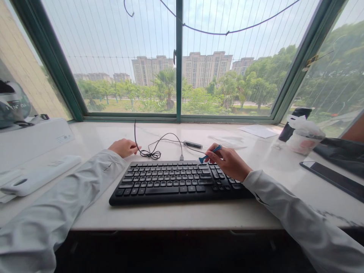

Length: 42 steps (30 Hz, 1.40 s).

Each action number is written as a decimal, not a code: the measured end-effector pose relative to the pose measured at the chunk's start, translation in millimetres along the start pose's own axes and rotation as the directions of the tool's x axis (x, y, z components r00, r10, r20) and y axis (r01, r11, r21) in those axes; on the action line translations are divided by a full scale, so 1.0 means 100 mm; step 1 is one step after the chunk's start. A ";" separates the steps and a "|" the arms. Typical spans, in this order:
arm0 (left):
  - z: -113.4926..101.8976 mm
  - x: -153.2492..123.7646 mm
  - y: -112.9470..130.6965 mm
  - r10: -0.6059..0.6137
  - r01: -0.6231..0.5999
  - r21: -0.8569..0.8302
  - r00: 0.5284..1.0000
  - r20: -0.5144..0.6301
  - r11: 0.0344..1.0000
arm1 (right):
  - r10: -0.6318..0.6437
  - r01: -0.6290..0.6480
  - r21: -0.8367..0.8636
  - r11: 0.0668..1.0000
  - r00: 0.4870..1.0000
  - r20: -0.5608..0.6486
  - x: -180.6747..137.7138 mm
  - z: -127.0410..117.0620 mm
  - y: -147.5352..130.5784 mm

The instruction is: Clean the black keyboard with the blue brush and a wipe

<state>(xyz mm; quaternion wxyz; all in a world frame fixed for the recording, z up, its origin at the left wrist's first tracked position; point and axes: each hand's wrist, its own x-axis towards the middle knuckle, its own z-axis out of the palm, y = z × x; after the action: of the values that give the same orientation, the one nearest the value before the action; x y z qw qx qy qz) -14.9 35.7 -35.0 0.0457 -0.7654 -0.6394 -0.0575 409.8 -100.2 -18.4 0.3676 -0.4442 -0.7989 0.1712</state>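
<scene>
While the right hand (pixel 229 162) pinches a blue brush (pixel 209 153) over the keyboard's (pixel 176 182) top right keys, bristles angled down, the left hand (pixel 124 147) rests loosely curled, empty, on the surface (pixel 176 218), beside the cable (pixel 153 151), mid-frame.

Before me a wide green-framed bay window (pixel 178 76) shows apartment blocks (pixel 207 68) and trees in daylight; the pale marble surface (pixel 256 159) runs beneath it.
</scene>
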 end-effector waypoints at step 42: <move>-0.06 -0.08 0.12 0.035 -0.033 0.016 0.987 -0.154 0.999 | -0.084 0.068 0.063 0.996 0.946 0.313 1.20 1.45 -1.00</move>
<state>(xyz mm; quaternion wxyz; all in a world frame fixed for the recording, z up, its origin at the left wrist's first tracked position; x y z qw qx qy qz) -4.7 24.6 -29.8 0.1011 -0.7691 -0.6212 -0.1113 204.0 -47.0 -3.7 0.2530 -0.3704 -0.8592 0.2461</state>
